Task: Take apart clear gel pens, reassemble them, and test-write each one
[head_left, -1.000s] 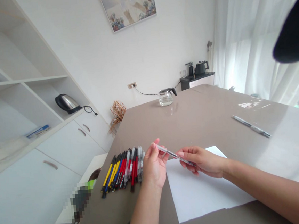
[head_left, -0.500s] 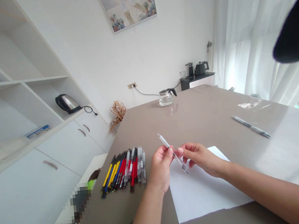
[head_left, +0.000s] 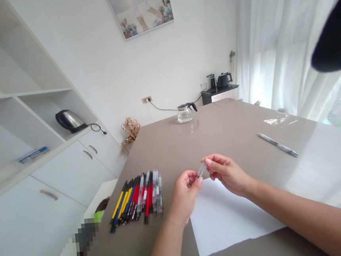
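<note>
Item: clear pen (head_left: 201, 169), centre of frame, held above the table (head_left: 218, 131).
Left hand (head_left: 184, 190), right hand (head_left: 226, 173): fingers of both pinching the pen.
Risk: a light pinch may slip, and the pen could drop onto the white paper (head_left: 226, 222) or roll into the pen row (head_left: 137, 194), lower left.

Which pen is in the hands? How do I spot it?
Find the big brown table, then the white paper on it. Over its far edge, the left hand and right hand pinch one clear pen; unlike the row of pens lying beside them, it is off the table.
</note>
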`<state>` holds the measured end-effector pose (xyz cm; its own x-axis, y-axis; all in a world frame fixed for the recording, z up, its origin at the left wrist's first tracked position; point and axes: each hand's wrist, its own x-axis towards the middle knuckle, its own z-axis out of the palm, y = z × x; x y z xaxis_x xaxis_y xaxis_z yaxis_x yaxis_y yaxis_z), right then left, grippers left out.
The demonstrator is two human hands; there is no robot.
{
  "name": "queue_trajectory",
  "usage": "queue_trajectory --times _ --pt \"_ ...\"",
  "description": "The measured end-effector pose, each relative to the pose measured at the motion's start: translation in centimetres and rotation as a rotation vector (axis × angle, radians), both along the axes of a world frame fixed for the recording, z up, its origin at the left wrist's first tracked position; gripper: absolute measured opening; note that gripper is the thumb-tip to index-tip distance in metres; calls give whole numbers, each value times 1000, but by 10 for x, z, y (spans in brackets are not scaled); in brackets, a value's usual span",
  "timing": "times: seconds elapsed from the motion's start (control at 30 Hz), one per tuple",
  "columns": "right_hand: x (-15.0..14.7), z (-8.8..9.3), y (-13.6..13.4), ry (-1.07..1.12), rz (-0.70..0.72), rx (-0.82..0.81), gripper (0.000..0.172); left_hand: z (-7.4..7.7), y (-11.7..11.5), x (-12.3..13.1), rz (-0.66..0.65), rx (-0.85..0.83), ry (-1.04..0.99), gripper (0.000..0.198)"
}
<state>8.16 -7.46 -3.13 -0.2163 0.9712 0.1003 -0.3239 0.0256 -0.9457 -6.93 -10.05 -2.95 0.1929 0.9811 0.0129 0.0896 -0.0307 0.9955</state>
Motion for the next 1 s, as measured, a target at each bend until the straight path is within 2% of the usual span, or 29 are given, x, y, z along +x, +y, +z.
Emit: queue_trajectory --times 0.3,0.43,0.53,0.73,1.0 --pt "2 -4 3 10 -26 3 23 -2 0 -1 -7 -10 90 21" --pt "2 -2 2 68 21 -24 27 -3 0 -1 -30 -8 95 22" --pt "3 0 2 106 42 -27 21 -1 0 0 -52 -15 84 24" --pt "5 1 6 179 -42 -70 19 0 0 -1 -86 -74 36 32" --pt "8 8 5 140 -99 -47 23 -1 0 -1 -63 -51 103 36"
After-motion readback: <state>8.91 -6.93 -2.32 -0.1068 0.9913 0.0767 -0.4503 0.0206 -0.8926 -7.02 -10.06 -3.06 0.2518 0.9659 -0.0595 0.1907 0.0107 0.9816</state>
